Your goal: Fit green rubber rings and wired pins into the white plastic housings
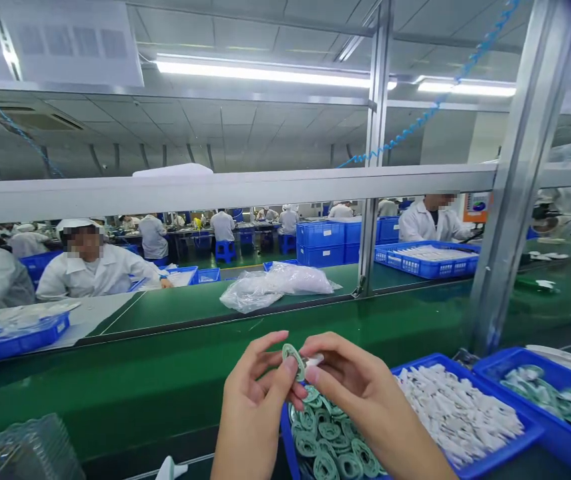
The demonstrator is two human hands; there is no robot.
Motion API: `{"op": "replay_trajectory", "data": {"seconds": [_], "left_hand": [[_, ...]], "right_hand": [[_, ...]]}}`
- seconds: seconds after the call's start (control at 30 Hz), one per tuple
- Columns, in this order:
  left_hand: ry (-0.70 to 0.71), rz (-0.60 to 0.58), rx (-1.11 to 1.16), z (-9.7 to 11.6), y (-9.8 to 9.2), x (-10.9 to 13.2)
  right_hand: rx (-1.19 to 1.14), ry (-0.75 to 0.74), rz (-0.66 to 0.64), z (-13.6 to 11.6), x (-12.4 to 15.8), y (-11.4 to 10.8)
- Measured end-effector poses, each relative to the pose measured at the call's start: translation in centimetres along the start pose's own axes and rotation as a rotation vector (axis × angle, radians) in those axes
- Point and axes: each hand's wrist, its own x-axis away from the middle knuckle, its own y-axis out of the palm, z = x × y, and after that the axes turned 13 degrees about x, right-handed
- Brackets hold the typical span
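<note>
My left hand (253,407) and my right hand (360,400) meet low in the middle of the view, above a blue plastic tray (495,459). My left fingers pinch a green ring (291,360), probably rubber or silicone. Against it, my right fingertips hold a small white part (314,361), which seems to touch the ring, though my fingers hide the exact join. The tray below holds a heap of green rings (328,430) at its left end and many white parts (458,413) beyond them.
A second blue tray (520,363) of green pieces stands at the right. A green conveyor belt (115,393) runs across in front of me, with a clear plastic bag (270,287) beyond it. Co-workers in white coats (95,273) sit past a metal post (520,180).
</note>
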Motion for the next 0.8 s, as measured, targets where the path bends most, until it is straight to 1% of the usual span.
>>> {"op": "replay_trajectory", "data": {"seconds": [0.1, 0.2, 0.3, 0.43, 0.53, 0.7, 0.8], "left_hand": [[0.012, 0.04, -0.022, -0.2, 0.3, 0.2], [-0.019, 0.023, -0.026, -0.6, 0.4, 0.2], [-0.059, -0.029, -0.006, -0.7, 0.0, -0.1], [-0.14, -0.117, 0.026, -0.4, -0.8, -0.3], [-0.186, -0.121, 0.063, 0.0, -1.1, -0.2], [-0.151, -0.169, 0.05, 0.1, -1.4, -0.2], [-0.124, -0.171, 0.04, 0.1, -1.6, -0.5]], "right_hand": [[0.013, -0.003, 0.062, 0.8, -0.1, 0.0], [0.076, -0.001, 0.116, 1.1, -0.2, -0.4], [0.106, -0.057, 0.119, 1.0, -0.3, -0.7], [0.108, -0.127, 0.105, 0.6, -0.3, -1.1], [0.158, -0.137, 0.084, 0.2, -0.2, -1.4], [0.252, -0.124, 0.123, -0.1, 0.0, -1.3], [0.286, -0.144, 0.107, -0.3, 0.2, -1.3]]}}
